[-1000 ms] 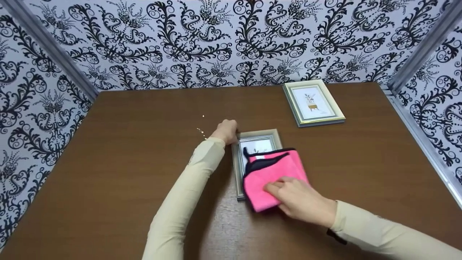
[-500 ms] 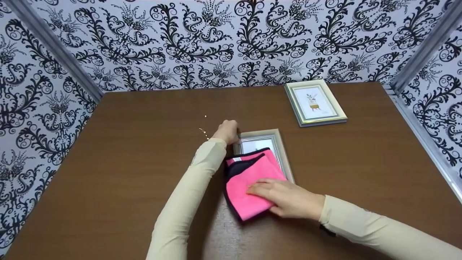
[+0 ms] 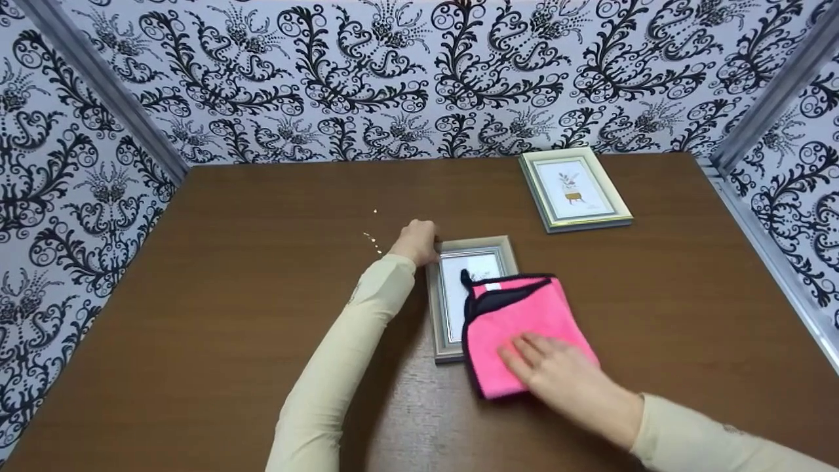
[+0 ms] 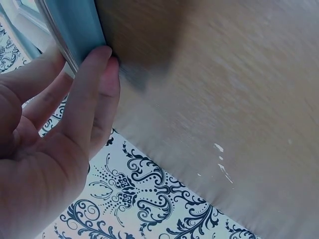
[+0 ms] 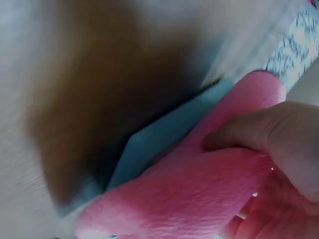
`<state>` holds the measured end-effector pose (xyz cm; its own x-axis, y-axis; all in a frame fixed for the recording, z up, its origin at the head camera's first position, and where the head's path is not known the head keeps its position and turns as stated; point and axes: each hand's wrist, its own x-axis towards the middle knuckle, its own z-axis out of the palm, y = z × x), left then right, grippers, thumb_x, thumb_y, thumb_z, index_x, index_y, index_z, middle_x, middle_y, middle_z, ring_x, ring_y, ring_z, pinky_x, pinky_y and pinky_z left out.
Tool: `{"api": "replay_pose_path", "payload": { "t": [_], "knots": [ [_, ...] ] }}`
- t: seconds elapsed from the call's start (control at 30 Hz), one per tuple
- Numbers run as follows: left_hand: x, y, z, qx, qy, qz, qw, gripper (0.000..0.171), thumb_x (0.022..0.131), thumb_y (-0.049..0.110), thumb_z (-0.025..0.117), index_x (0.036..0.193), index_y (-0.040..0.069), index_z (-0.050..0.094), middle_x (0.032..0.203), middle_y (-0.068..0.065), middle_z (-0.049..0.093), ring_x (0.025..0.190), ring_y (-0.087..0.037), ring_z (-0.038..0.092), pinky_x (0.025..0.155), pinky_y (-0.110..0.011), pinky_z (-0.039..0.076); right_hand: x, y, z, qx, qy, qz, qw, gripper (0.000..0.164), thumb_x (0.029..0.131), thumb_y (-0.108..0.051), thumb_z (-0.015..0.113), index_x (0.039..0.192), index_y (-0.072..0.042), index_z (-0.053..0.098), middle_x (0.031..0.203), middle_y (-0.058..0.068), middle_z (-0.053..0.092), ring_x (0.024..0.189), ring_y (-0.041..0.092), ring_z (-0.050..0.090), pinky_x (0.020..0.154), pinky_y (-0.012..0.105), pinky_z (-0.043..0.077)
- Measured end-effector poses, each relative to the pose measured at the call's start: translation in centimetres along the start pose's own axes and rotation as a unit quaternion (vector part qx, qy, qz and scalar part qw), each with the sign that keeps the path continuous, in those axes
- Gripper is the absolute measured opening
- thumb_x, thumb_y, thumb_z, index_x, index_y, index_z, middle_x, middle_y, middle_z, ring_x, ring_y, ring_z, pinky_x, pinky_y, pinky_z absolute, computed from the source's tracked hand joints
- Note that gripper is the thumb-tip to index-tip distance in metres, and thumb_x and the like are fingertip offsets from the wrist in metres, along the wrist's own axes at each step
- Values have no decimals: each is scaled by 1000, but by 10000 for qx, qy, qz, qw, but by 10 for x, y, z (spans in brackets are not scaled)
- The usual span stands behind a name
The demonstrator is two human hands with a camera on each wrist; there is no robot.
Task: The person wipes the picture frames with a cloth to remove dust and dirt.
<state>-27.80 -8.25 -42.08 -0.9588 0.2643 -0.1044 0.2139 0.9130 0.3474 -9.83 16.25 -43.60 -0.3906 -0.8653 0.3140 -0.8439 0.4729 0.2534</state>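
Observation:
A picture frame [image 3: 439, 314] lies face up near the middle of the table. At its far left corner my left hand [image 3: 416, 242] grips the edge; in the left wrist view, fingers and thumb hold the frame's blue-grey side [image 4: 79, 25]. A folded pink cloth [image 3: 518, 321] with black trim covers the frame's right and lower part and hangs past its right side. My right hand [image 3: 570, 380] lies on that cloth, fingers extended in the head view. From the right wrist, the thumb [image 5: 239, 132] presses into a fold and pinches the cloth.
A second picture frame [image 3: 609, 183] with a plant picture lies at the back right, near the patterned back wall [image 3: 367, 78]. Small white marks [image 3: 372, 241] dot the brown table [image 3: 262, 262] left of my left hand. Patterned walls with metal posts stand at both sides.
With the cloth, my right hand swept left across the frame, then back to the right, uncovering the frame's left side. My left hand stayed at the corner.

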Motion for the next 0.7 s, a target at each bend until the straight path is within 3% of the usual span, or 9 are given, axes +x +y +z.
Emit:
{"api": "replay_pose_path", "payload": {
  "t": [0.23,0.43,0.53,0.7],
  "knots": [
    [1,0,0,57,-63,-55,9999,25,75,8,81,96,-2,71,102,-17,68,101,-36,62,89,-43,49,22,-24,13,-390,-28,-786,9961,48,82,-13,51,129,-15,62,134,18,54,118,30,55,92,41,47],
    [2,2,2,15,-84,44,10000,19,76,7,80,92,0,71,99,-15,69,99,-33,63,88,-42,50,48,-32,26,-1070,46,-1381,9846,39,91,-25,48,126,-21,65,140,10,50,124,24,51,99,39,41],
    [0,3,3,-13,-58,94,9999,16,76,5,79,90,0,71,96,-14,69,96,-32,64,87,-41,50,48,-28,27,-1160,22,-1532,9814,39,93,-24,44,127,-21,65,141,8,50,125,24,50,102,40,39],
    [0,5,3,177,122,59,9998,11,76,3,78,82,-2,71,96,-19,69,95,-35,65,84,-42,52,30,-9,28,-895,286,-1679,9813,44,94,-17,35,127,-15,64,140,7,51,126,25,50,106,38,35]
  ]
}}
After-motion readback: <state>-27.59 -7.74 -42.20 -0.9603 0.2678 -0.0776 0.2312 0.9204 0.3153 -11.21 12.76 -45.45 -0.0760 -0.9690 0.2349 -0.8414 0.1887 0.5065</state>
